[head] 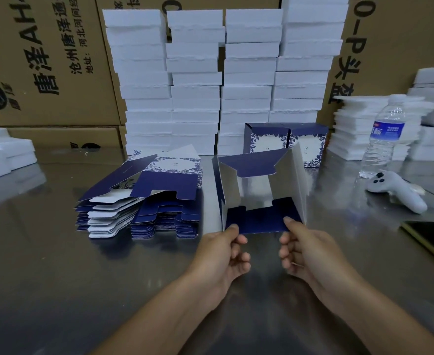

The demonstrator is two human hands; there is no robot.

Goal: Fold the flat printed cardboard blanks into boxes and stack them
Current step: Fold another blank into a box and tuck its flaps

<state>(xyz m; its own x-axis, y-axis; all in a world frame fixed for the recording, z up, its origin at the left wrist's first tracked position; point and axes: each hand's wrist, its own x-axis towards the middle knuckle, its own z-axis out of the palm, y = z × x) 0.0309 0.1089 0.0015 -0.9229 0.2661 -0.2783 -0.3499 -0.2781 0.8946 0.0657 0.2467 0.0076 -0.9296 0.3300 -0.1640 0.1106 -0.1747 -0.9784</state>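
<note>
Both forearms reach forward side by side, wrists level. Left hand and right hand each pinch the near blue flap of a half-formed box, thumbs on top, fingers curled under, over the surface. Sleeve is opened up, end flaps not yet tucked. Two finished boxes stand just beyond the hands. Thick pile of flat blanks sits left of the left hand. Early in the batch, I'd judge.

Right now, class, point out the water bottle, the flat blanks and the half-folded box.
water bottle (386, 130): head view, blue label.
flat blanks (164, 185): head view, top navy panel.
half-folded box (262, 221): head view, near navy flap.
</note>
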